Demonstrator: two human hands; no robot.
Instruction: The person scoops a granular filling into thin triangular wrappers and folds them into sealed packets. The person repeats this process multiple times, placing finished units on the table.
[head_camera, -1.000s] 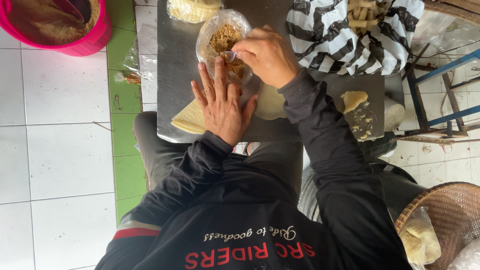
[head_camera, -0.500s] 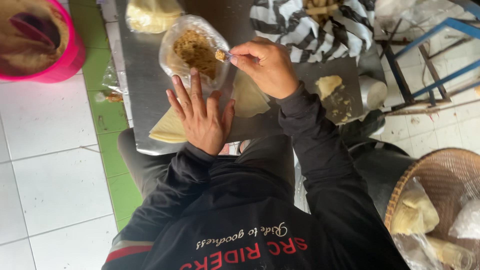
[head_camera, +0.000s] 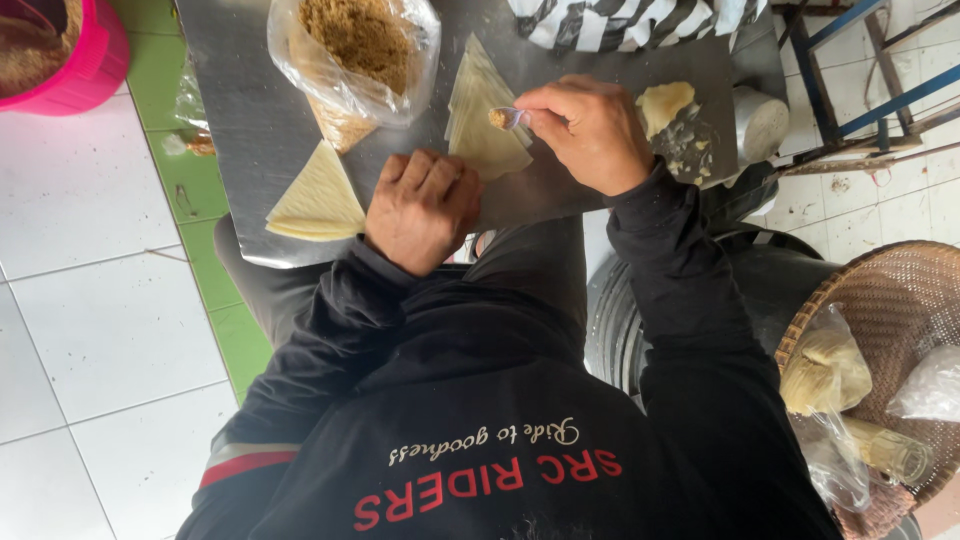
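Note:
My right hand (head_camera: 592, 132) pinches a small spoon (head_camera: 505, 118) loaded with brown crumbly filling and holds it over a pale triangular pastry sheet (head_camera: 480, 110) on the metal tray (head_camera: 240, 130). My left hand (head_camera: 425, 205) rests curled at the tray's near edge, just left of that sheet, with nothing visible in it. An open clear plastic bag of the same brown filling (head_camera: 355, 50) lies beyond my left hand. A stack of folded triangular sheets (head_camera: 315, 200) sits at the tray's near left corner.
A lump of pale paste (head_camera: 665, 100) and a white cup (head_camera: 760, 122) sit at the tray's right end, with a striped cloth (head_camera: 640, 20) behind. A pink basin (head_camera: 70, 55) stands far left on the tiled floor. A wicker basket (head_camera: 880, 290) with bagged goods is at right, beside a blue metal frame (head_camera: 870, 60).
My right hand brought the spoon from the filling bag to above the triangular sheet. My left hand, earlier flat with fingers spread on the sheet, has pulled back and curled.

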